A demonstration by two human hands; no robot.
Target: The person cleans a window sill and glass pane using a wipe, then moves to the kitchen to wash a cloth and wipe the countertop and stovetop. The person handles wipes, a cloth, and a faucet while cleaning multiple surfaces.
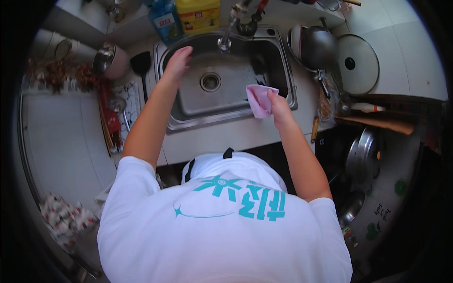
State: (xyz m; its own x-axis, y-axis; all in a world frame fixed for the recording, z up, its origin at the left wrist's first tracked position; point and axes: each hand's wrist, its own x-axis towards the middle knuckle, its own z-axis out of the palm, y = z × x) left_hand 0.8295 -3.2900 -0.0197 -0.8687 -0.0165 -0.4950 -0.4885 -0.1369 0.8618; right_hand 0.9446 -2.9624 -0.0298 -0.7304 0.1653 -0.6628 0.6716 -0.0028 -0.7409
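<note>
My right hand (280, 108) grips a folded pink cloth (261, 100) by its right edge, over the front right rim of the stainless steel sink (198, 102). Above the sink's left side is my left hand (177, 67), holding nothing, its fingers stretched towards the back. A metal faucet (224, 42) hangs over the back of the basin, and the round drain (210, 82) shows in the basin floor between my hands. Some dark marks or bits lie at the basin's right side.
Left of the sink are a black spatula (141, 63), a ladle (116, 104) and a pink pot (111, 62). Blue (165, 23) and yellow (198, 16) bottles stand behind. A wok (318, 47), glass lid (357, 65) and yellow-handled tool (314, 129) are at the right.
</note>
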